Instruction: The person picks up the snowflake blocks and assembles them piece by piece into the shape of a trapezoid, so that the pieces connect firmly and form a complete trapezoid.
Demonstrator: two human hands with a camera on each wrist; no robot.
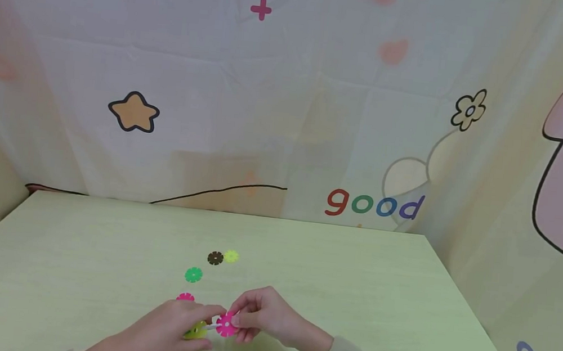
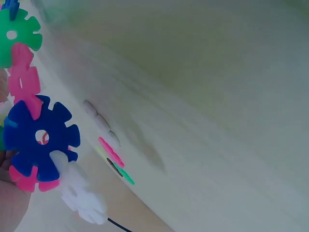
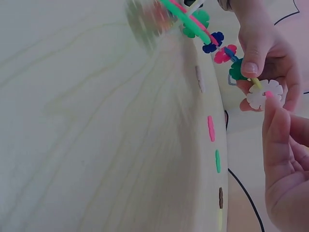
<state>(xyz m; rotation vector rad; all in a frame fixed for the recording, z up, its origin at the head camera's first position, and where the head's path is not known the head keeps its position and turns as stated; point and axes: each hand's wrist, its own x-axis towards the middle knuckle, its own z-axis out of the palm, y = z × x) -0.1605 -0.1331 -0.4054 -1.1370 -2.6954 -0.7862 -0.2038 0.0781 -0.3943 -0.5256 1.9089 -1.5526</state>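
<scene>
My left hand [image 1: 170,331] grips a chain of interlocking notched plastic discs near its end. In the left wrist view the chain includes a green disc [image 2: 26,36], a blue disc [image 2: 21,137] and a white disc [image 2: 87,203]. A yellow disc [image 1: 198,330] shows between left thumb and fingers. Beyond it, a white disc [image 3: 273,89] forms the chain's end. Between thumb and fingertips, my right hand [image 1: 270,317] pinches a bright pink disc [image 1: 224,328], its edge right at the white disc. Fingertips mostly hide the pink disc in the right wrist view.
Loose discs lie in a slanting line on the pale table [image 1: 351,295]: pink [image 1: 185,297], green [image 1: 193,275], dark brown [image 1: 215,254] and yellow [image 1: 231,252]. A printed curtain [image 1: 277,113] hangs behind the table's far edge and along both sides.
</scene>
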